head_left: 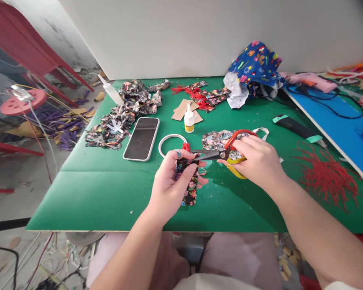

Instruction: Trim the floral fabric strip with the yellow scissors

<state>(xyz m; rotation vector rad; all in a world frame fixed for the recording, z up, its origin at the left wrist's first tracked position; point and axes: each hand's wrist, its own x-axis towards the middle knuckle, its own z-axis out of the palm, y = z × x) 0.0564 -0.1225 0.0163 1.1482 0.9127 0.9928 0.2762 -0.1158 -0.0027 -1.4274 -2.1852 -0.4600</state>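
My left hand (172, 177) grips a strip of black floral fabric (190, 197) near the front middle of the table. A bit of red yarn (186, 147) shows at the strip's upper end, beside a white ring (162, 144). In my right hand (257, 159) is a pair of scissors (237, 135) with red and yellow handles. Its blades point left and reach the top edge of the fabric by my left fingertips. Whether the blades are cutting cannot be made out. Behind my right hand lies another floral fabric piece (213, 139).
On the green table (109, 201) lie a phone (141, 139), a small glue bottle (189, 119), cardboard pieces (179, 110) and heaped fabric scraps (139, 98). To the right are a utility knife (296, 127), red yarn strands (329, 177) and a blue board (335, 121). Blue patterned cloth (255, 66) sits behind.
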